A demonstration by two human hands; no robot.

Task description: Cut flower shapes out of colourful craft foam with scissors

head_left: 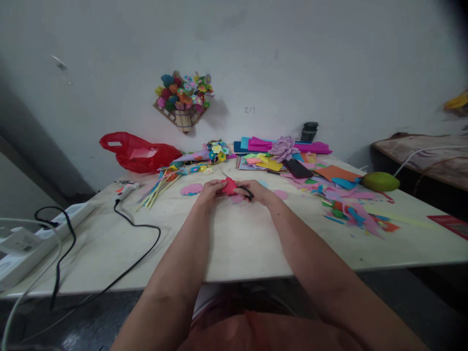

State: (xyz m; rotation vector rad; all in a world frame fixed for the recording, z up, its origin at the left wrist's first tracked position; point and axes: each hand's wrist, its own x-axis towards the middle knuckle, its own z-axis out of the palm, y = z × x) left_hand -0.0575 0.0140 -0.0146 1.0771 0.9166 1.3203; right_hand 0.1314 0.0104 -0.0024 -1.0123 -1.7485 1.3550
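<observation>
Between my two hands, just above the table (244, 243), is a red piece of paper (229, 186) with a scalloped edge. My left hand (212, 190) is closed on its left side. My right hand (256, 191) is wrapped round the black handle of a pair of scissors (248, 193). The metal tips point up and left from behind the red paper; how far the blades are apart cannot be seen. Pink scalloped paper pieces (191, 189) lie left of my left hand, and another pink piece (281, 195) lies right of my right hand.
Colored paper scraps (360, 219) spread over the right side, near a green mango-like object (380, 181). Stacked sheets and a purple flower (283, 148) are at the back. A red bag (142, 153), paper strips (161, 187), a corded white tool (126, 191) and a power strip (47, 239) occupy the left.
</observation>
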